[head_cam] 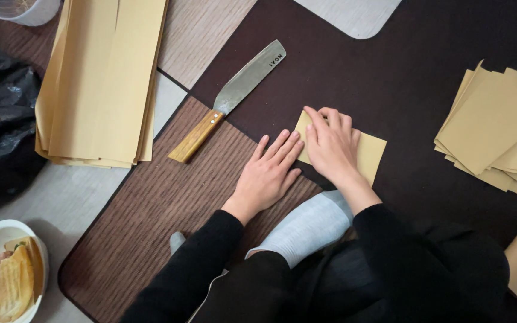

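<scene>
Nearest, at six o'clock: black sleeves and a grey-socked foot tucked under, the person seated low. Left hand lies flat, fingers together and extended, palm on the dark mat with fingertips touching the left edge of a small tan paper sheet, seemingly pinning it. Right hand presses down on the same sheet, fingers curled at its upper left corner, probably creasing a fold, though the fold itself is hidden. At eleven o'clock, a wood-handled cleaver knife rests apart, blade away. At three o'clock, a fanned pile of cut tan sheets. At ten o'clock, long uncut tan paper strips. At eight o'clock, a bowl of food.
</scene>
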